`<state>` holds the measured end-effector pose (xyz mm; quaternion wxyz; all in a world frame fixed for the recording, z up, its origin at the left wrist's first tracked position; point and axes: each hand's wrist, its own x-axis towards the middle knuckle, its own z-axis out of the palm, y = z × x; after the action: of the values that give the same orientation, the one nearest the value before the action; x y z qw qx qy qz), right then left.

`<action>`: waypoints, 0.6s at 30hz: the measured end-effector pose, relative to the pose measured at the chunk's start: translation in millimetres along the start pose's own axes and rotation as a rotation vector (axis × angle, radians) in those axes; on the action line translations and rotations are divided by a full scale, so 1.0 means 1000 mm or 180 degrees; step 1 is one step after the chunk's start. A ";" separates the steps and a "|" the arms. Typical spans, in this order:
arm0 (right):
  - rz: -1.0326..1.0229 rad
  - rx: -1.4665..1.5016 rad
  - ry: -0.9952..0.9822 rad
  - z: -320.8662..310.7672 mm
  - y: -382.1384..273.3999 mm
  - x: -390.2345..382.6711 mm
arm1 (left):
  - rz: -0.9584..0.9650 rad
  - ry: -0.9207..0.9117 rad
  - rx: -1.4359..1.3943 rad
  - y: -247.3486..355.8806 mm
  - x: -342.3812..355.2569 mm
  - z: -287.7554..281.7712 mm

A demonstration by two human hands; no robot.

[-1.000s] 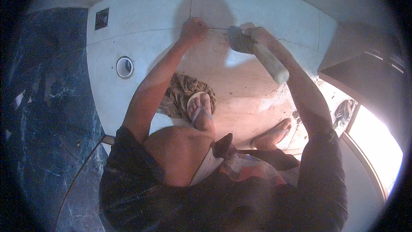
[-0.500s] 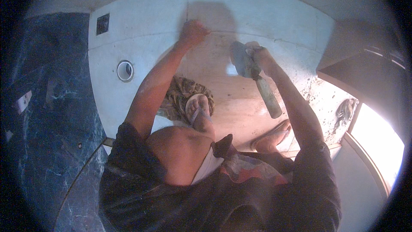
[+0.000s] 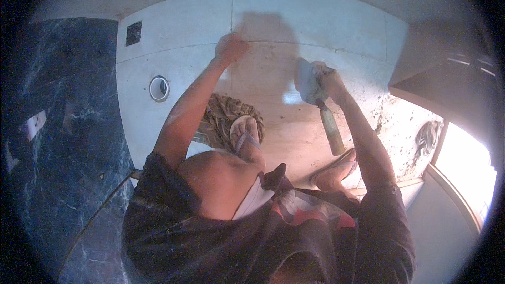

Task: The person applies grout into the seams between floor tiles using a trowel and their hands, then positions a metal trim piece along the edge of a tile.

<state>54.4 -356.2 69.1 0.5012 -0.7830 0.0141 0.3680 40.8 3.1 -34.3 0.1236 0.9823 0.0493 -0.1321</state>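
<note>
The right hand (image 3: 329, 80) has drawn the grey-bladed trowel with a greenish cylindrical handle (image 3: 327, 121) back toward the body – its blade now sits apart from the thin dark seam (image 3: 179, 50) between large pale tiles (image 3: 336, 18). It grips the blade end, handle trailing footward; the left hand (image 3: 231, 48) stays curled near the seam (holding something or not, I cannot tell).

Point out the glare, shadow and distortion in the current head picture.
Head view: glare burns out the bright white area at right; head view: a broad soft-edged shadow dims pale rectangular tiles beside the bare left hand; head view: fisheye bends tile edges.
</note>
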 end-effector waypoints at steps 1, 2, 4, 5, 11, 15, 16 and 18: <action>0.0149 -0.0106 0.0029 0.002 0.000 -0.002 | -0.0041 0.0007 -0.0099 0.005 -0.001 0.003; 0.0295 -0.0212 0.0053 0.004 -0.001 -0.003 | -0.0087 0.0015 -0.0197 0.010 -0.002 0.006; 0.0022 -0.0199 0.0082 -0.003 0.008 -0.011 | -0.0347 -0.0136 -0.0611 0.046 0.001 -0.015; -0.0138 -0.0187 0.0060 -0.003 0.010 -0.013 | -0.0512 -0.0204 -0.0794 0.056 0.001 -0.026; 0.0064 -0.0839 0.0260 0.013 -0.007 -0.021 | -0.0902 0.0268 -0.0776 0.022 0.008 -0.001; -0.0546 -0.0911 0.0165 -0.008 0.027 -0.014 | -0.1058 -0.0573 -0.0900 0.023 0.018 -0.025; -0.0474 -0.0928 0.0115 -0.013 0.022 -0.020 | -0.1146 -0.0651 -0.1054 0.020 0.012 -0.029; -0.0279 -0.0589 0.0081 -0.017 0.019 -0.027 | -0.1315 -0.0720 -0.1168 0.014 0.002 -0.032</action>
<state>36.6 -388.3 74.0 0.4422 -0.8305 -0.0478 0.3354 52.8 -1.6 -1.6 0.2744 0.8917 0.2571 -0.2519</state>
